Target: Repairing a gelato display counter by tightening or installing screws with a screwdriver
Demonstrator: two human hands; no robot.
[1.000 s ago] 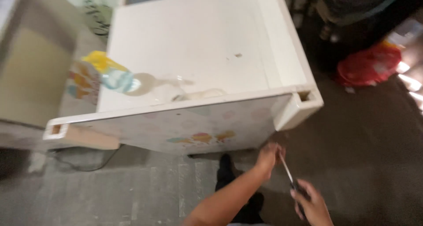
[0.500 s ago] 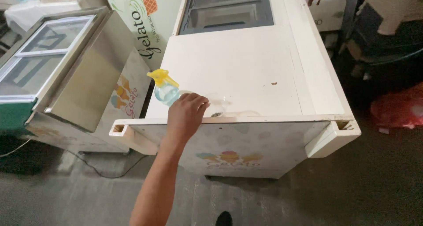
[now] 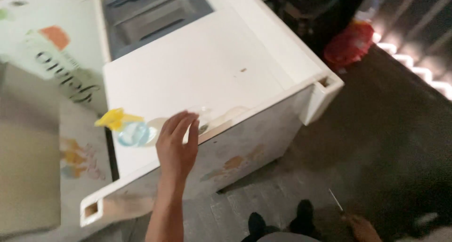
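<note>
My left hand [image 3: 176,145] reaches over the front edge of a white chest cabinet [image 3: 207,67], fingers stretched out and holding nothing. Just left of it lies a clear blue spray bottle with a yellow trigger [image 3: 126,128]. A small clear round object [image 3: 203,118] sits by my fingertips; I cannot tell whether I touch it. My right hand [image 3: 363,229] hangs low at the bottom right, closed on a thin metal tool [image 3: 335,199] that points up and left. The picture is blurred.
Sliding glass lids [image 3: 150,16] cover the cabinet's far end. A red bag [image 3: 351,41] lies on the dark floor at the right. A printed white panel [image 3: 56,58] and a beige surface [image 3: 28,176] stand at the left. My dark shoes [image 3: 278,221] are below.
A second ago both hands were low by the cabinet's front. My left hand rose to the top by the spray bottle and now sits just right of it. The view has swung.
</note>
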